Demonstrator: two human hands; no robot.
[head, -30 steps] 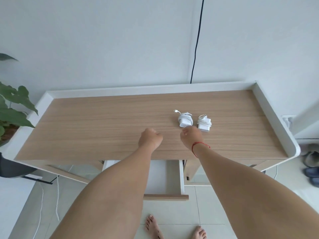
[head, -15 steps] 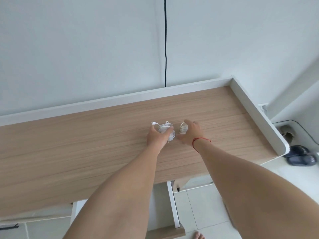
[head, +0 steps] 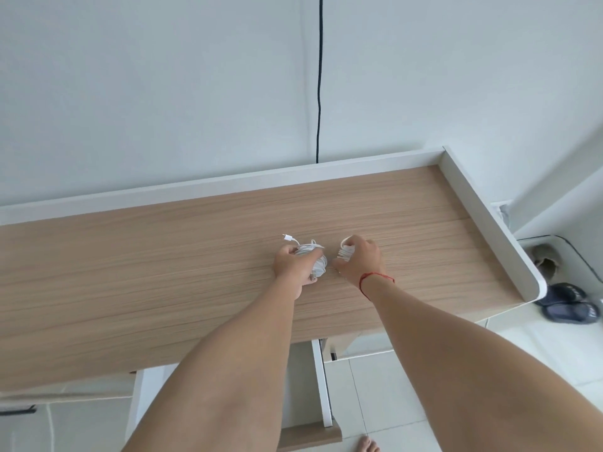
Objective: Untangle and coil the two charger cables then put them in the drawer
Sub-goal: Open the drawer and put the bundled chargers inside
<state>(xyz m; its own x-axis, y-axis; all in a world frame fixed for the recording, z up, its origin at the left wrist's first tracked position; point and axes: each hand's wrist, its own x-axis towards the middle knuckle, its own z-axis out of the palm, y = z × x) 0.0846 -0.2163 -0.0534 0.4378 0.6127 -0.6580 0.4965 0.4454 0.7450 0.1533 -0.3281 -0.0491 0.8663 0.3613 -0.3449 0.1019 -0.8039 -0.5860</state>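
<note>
White wall [head: 163,93] fills the upper half of the view, with a thin black cord [head: 319,93] running straight down it to the back of a desk [head: 130,272]. Its top is pale wood grain, bordered at the back and on the right by a raised white rim [head: 228,187]. Both bare forearms reach over the front edge from below.

Under that edge a white drawer [head: 321,386] stands pulled out over the tiled floor [head: 375,386]; the left forearm hides most of its inside. A pair of dark slippers [head: 571,305] lies on the floor past the desk's right end.

Both chargers are on the desk top near its middle, just beside each other and each under a hand. The left hand [head: 293,265] has its fingers curled around the left charger bundle [head: 318,259], a white cable wound into loops. The right hand [head: 359,262] closes over the right charger bundle [head: 346,252], of which only a few white loops show by the thumb. The two hands are close but apart.

A red string bracelet [head: 375,276] circles the right wrist. One loose white connector [head: 287,237] sticks out of the left bundle toward the wall. Toes of a bare foot [head: 367,446] show at the bottom edge.
</note>
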